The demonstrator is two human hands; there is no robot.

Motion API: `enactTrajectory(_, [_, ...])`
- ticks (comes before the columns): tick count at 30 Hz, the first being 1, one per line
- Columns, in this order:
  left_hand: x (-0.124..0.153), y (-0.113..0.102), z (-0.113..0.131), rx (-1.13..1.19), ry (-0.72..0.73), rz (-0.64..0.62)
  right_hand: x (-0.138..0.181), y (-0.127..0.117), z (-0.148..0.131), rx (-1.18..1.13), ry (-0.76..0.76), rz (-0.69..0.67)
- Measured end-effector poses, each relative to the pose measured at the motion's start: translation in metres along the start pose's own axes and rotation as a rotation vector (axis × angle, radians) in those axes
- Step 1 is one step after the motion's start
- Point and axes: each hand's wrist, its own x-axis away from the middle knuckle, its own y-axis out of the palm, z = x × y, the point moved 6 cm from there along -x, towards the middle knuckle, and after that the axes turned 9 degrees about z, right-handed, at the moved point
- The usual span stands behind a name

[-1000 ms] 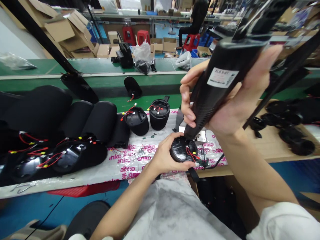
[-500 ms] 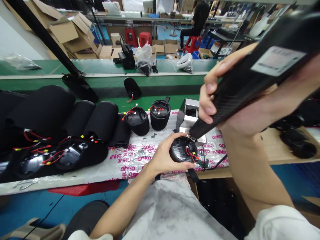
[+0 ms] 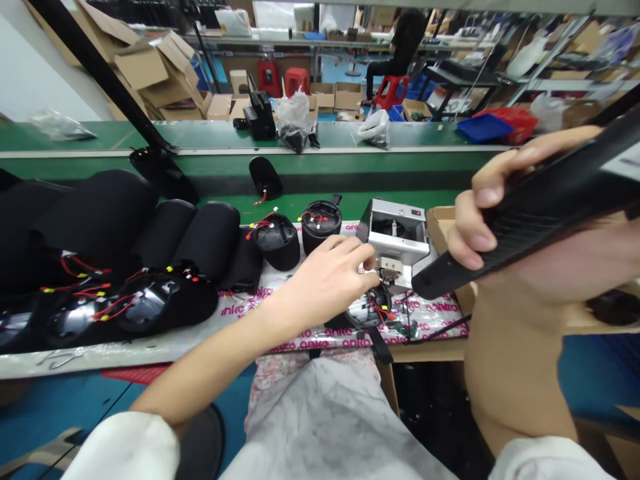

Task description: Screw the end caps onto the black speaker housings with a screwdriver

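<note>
The round black part (image 3: 367, 310) lay on the printed sheet (image 3: 280, 303) at the bench's near edge, open side up, red wires (image 3: 379, 311) trailing from it to a small board (image 3: 404, 328). We read that pose as chosen to keep the inside reachable from above.

Our left hand (image 3: 325, 283) rested over the part's left side, palm down. Its fingertips (image 3: 367, 257) reached past the part toward the outlet of the small metal box (image 3: 397, 233), which stood just behind, touching or nearly so. Whether the fingers pinched anything, we could not tell; they looked loosely curled, holding nothing we could see.

Our right hand (image 3: 530, 227) was wrapped firmly round the black driver (image 3: 520, 220), held up and tilted, its tip (image 3: 417, 288) pointing down-left, near the part but clear of it. We judged the tool parked off the work so the other hand had room.

Further out:
- two like housings (image 3: 275, 243) and (image 3: 320, 227) stood behind on the sheet, wires up;
- a row of larger black shells (image 3: 165, 267) lay to the left, wired ends toward us;
- a cardboard tray (image 3: 440, 223) sat right of the box;
- the green belt (image 3: 200, 133) ran behind, bags and boxes on it;
- a person (image 3: 400, 47) sat far off on a red stool.
</note>
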Motion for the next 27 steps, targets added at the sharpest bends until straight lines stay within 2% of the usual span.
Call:
enactTrajectory(2, [-0.005, 0.004, 0.003, -0.074, 0.049, -0.099, 0.008, 0.009, -0.009, 0.060, -0.105, 0.040])
enactTrajectory(3, [-0.008, 0.006, 0.005, -0.093, 0.060, -0.146, 0.012, 0.011, -0.009, 0.092, -0.085, 0.068])
enactTrajectory(6, [-0.014, 0.007, 0.011, -0.122, 0.089, -0.243, 0.023, 0.006, 0.002, 0.091, 0.030, 0.111])
enactTrajectory(8, [-0.018, 0.007, 0.013, -0.140, 0.142, -0.273, 0.031, -0.004, 0.022, 0.064, 0.163, 0.095])
enactTrajectory(11, [-0.023, 0.010, 0.013, -0.148, 0.253, -0.281, 0.051, -0.025, 0.063, 0.077, 0.382, 0.091])
enactTrajectory(14, [-0.027, 0.013, 0.006, -0.108, 0.332, -0.258, 0.077, -0.042, 0.100, 0.150, 0.495, 0.102])
enactTrajectory(17, [-0.031, 0.015, 0.002, -0.081, 0.378, -0.253, 0.105, -0.050, 0.129, 0.213, 0.602, 0.057])
enactTrajectory(21, [-0.033, 0.012, 0.006, -0.107, 0.412, -0.293, 0.129, -0.054, 0.148, 0.249, 0.676, 0.013])
enactTrajectory(27, [-0.037, 0.011, 0.011, -0.095, 0.461, -0.285, 0.141, -0.056, 0.155, 0.226, 0.725, 0.018])
